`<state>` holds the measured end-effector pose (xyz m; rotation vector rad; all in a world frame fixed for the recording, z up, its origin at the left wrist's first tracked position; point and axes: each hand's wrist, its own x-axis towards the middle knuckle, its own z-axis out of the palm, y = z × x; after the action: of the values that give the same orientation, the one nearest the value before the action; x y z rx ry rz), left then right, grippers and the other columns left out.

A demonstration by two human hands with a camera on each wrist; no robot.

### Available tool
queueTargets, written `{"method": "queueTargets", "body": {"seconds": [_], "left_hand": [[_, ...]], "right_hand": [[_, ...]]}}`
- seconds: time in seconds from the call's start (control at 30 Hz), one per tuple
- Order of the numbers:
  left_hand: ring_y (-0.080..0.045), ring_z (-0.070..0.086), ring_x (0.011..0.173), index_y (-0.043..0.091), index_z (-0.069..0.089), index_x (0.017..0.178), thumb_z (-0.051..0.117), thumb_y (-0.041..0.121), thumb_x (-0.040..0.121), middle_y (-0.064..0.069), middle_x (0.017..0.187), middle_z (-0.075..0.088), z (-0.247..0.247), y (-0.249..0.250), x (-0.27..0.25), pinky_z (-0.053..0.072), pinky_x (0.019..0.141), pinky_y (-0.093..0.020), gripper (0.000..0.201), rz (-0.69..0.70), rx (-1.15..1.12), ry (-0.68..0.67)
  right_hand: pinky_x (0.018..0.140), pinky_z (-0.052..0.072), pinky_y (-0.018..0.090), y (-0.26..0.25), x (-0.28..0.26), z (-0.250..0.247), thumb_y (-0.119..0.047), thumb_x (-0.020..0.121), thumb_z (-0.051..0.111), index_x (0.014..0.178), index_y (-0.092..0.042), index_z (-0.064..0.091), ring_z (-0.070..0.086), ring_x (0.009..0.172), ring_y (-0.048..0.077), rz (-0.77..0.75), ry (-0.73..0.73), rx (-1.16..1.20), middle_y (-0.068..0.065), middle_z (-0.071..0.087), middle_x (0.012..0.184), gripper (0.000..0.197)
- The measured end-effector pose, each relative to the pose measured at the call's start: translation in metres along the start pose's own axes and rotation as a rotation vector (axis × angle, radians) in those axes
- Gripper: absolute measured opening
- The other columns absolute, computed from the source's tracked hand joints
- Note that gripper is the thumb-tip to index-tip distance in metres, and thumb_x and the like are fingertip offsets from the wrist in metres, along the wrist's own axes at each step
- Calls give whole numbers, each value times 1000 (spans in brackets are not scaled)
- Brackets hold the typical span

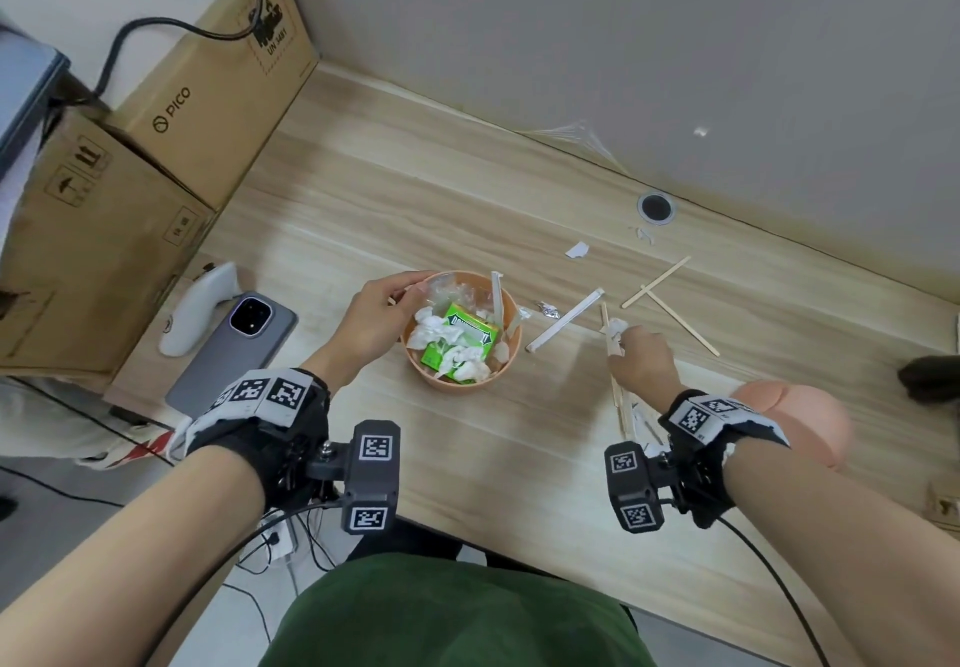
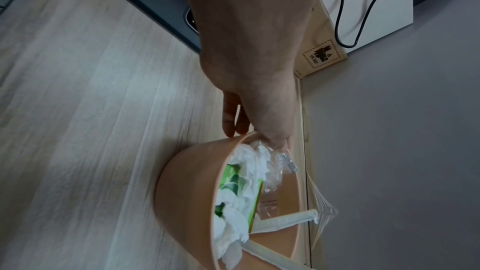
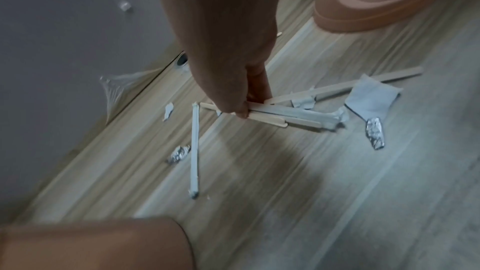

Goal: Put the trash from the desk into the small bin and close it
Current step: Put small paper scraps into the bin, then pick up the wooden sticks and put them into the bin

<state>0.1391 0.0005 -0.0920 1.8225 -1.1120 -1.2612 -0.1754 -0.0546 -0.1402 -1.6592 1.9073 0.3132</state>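
The small peach bin stands open at mid-desk, filled with white tissues, a green carton and clear plastic. My left hand grips its near-left rim, fingers outside and thumb over the plastic. To the right, my right hand pinches a bundle of wooden sticks and paper just above the desk. Loose on the desk lie a white paper sleeve, foil bits, two crossed sticks and paper scraps. The domed peach lid sits behind my right wrist.
Cardboard boxes stand at the left, with a phone and a white controller in front of them. The wall runs along the desk's far edge, with a cable hole beside it. The desk's near edge is close to my body.
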Motion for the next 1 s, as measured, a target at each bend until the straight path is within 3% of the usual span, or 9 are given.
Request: {"method": "queueTargets", "body": {"seconds": [0.03, 0.07, 0.13, 0.2, 0.27, 0.47, 0.6, 0.77, 1.0], "left_hand": [[-13, 58, 75, 34, 69, 114, 51, 28, 100, 9, 87, 68, 0, 0, 1, 49, 57, -24, 24, 1, 0, -3], [-13, 58, 75, 33, 69, 115, 51, 28, 100, 9, 87, 68, -1, 0, 1, 48, 57, -24, 24, 2, 0, -5], [-12, 58, 76, 32, 69, 116, 51, 28, 100, 9, 89, 68, -1, -1, 3, 48, 59, -25, 25, 8, 6, -8], [-12, 58, 76, 30, 69, 118, 51, 28, 100, 9, 91, 69, -1, -2, 4, 47, 59, -24, 26, 14, 6, -12], [-11, 58, 76, 31, 69, 118, 51, 27, 100, 11, 91, 68, -1, -1, 4, 46, 60, -23, 26, 20, 4, -14], [1, 60, 68, 51, 64, 96, 50, 28, 101, 25, 77, 70, 0, 7, 1, 47, 53, -16, 27, 31, 12, -26], [-4, 60, 70, 45, 65, 102, 49, 27, 101, 22, 76, 68, 2, 8, 0, 49, 56, -22, 24, 40, 21, -26], [-15, 62, 72, 35, 68, 117, 51, 32, 100, 22, 60, 63, 1, 5, 0, 56, 65, -36, 25, 31, 26, -46], [-18, 63, 72, 31, 68, 122, 54, 33, 99, 1, 78, 67, 0, 2, -2, 58, 65, -35, 27, 3, -17, -74]], "right_hand": [[59, 33, 28, 1, -2, -4, -6, 82, 55, 77, -7, 52, 57, 90, 35, 4, 11, 51, 14, 53, 76, 6], [54, 31, 29, 6, 0, -4, -9, 81, 59, 62, -10, 44, 54, 78, 32, 11, 36, 115, 7, 45, 63, 24], [58, 43, 35, 10, -1, -13, -12, 78, 67, 54, -13, 44, 49, 68, 27, 18, 84, 299, 1, 39, 58, 34], [78, 55, 45, 12, -5, -27, -14, 77, 73, 81, -7, 68, 61, 79, 28, 48, 148, 538, 3, 58, 77, 9], [82, 58, 45, 15, -7, -40, -17, 76, 75, 102, -4, 67, 68, 91, 28, 81, 181, 724, 11, 68, 99, 30], [79, 59, 40, -22, -40, -89, -10, 81, 71, 86, -4, 66, 72, 82, 29, -184, 232, 913, 20, 72, 92, 9], [74, 60, 36, -74, -67, -116, -7, 83, 69, 84, 3, 63, 74, 80, 24, -419, 227, 1011, 20, 71, 88, 11], [75, 60, 38, -129, -85, -115, -5, 83, 68, 94, 10, 60, 73, 80, 25, -633, 228, 900, 20, 68, 89, 20], [69, 54, 45, -126, -71, -54, -17, 89, 59, 83, -13, 49, 62, 72, 21, -745, 195, 440, 5, 62, 76, 12]]}}
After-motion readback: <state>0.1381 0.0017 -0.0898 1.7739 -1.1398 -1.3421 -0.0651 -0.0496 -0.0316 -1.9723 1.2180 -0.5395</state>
